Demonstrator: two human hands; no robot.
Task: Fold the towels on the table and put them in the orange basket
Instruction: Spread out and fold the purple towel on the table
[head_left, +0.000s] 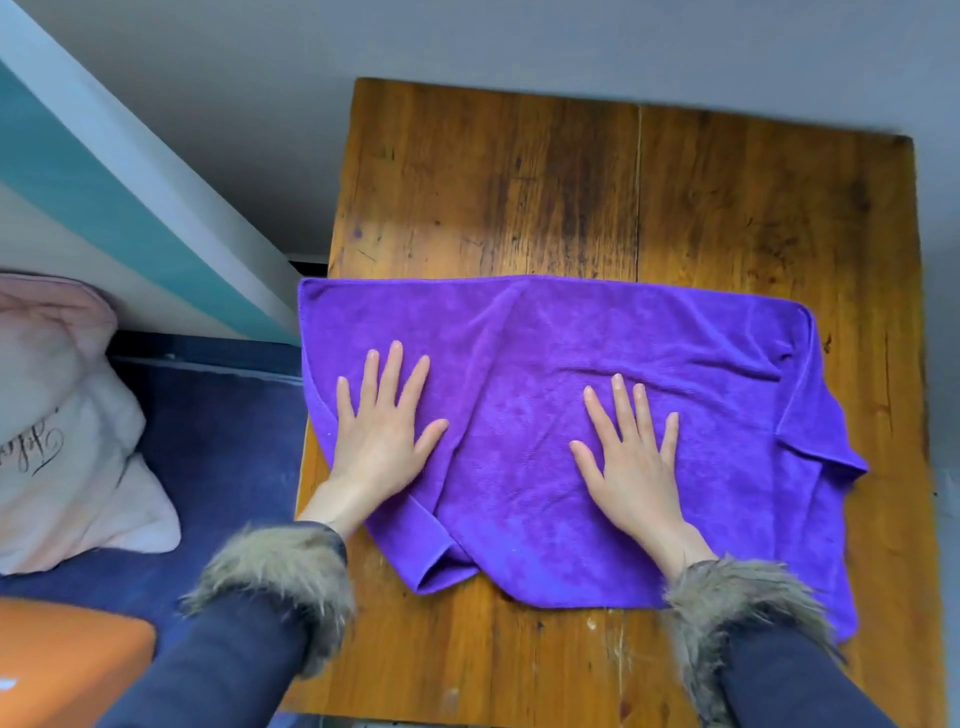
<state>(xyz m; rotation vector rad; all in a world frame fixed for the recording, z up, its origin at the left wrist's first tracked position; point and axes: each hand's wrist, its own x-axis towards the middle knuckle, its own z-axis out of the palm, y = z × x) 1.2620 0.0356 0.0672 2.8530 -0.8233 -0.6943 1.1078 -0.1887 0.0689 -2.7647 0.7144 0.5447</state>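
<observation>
A purple towel lies spread across the near half of the wooden table, with its left edge hanging a little over the table's side and its right end rumpled and doubled over. My left hand presses flat on the towel's left part, fingers straight and spread. My right hand presses flat on the towel near its middle, fingers straight. Only a corner of the orange basket shows, at the bottom left beside the table.
A pink and white cushion lies on a dark blue surface left of the table. A white and teal wall panel runs behind it. The far half of the table shows bare wood.
</observation>
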